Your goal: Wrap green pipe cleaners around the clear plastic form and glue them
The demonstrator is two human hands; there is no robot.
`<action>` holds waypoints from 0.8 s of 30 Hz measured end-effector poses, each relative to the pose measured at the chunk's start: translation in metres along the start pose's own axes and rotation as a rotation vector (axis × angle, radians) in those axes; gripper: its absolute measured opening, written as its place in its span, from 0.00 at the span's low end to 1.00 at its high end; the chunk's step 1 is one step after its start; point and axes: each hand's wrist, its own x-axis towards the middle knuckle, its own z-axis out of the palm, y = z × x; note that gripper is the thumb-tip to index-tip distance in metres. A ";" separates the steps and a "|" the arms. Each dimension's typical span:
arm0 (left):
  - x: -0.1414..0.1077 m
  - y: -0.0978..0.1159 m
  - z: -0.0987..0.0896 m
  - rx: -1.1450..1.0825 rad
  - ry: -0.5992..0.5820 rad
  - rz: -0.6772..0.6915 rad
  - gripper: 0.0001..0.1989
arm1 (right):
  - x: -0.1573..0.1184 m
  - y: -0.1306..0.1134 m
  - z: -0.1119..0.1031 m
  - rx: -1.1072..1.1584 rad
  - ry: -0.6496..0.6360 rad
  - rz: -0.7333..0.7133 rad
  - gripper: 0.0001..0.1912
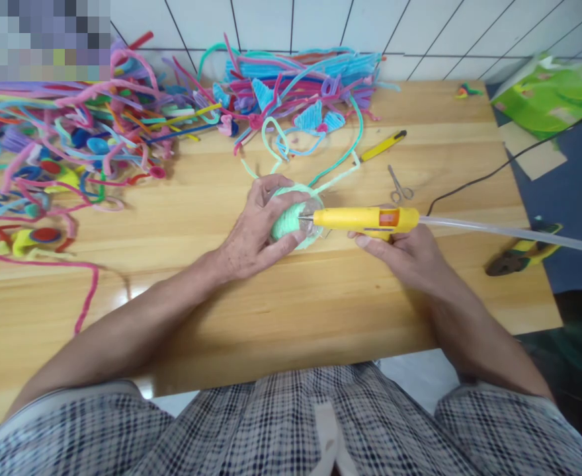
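My left hand [266,228] is closed around a round, mint-green form wound with pipe cleaner [287,223], fingers above and thumb below. Part of its right side looks clear and shiny, like plastic. In my right hand [405,254] is a yellow hot glue gun [353,218], held from below and pointing left. Its metal nozzle meets or hovers just over the clear part; I cannot tell which. A long translucent glue stick [509,236] sticks out of the gun's back. Green pipe cleaner strands [338,177] trail from the form toward the back.
Colourful pipe cleaners [73,132] are heaped at the left, with another bundle [301,73] along the tiled wall. A yellow utility knife [384,145], small scissors [399,187] and pliers [519,254] lie rightward. A black cord [489,173] crosses the table's right edge near a green package [553,99].
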 end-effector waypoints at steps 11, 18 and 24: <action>0.000 0.000 0.000 0.046 0.003 0.029 0.28 | 0.000 0.009 0.001 -0.051 0.066 -0.011 0.16; 0.000 -0.001 0.001 0.020 0.015 0.008 0.28 | 0.000 0.006 0.001 -0.043 0.031 -0.020 0.16; 0.000 -0.002 0.001 0.004 0.013 0.003 0.29 | -0.001 0.006 0.000 -0.058 0.011 -0.021 0.15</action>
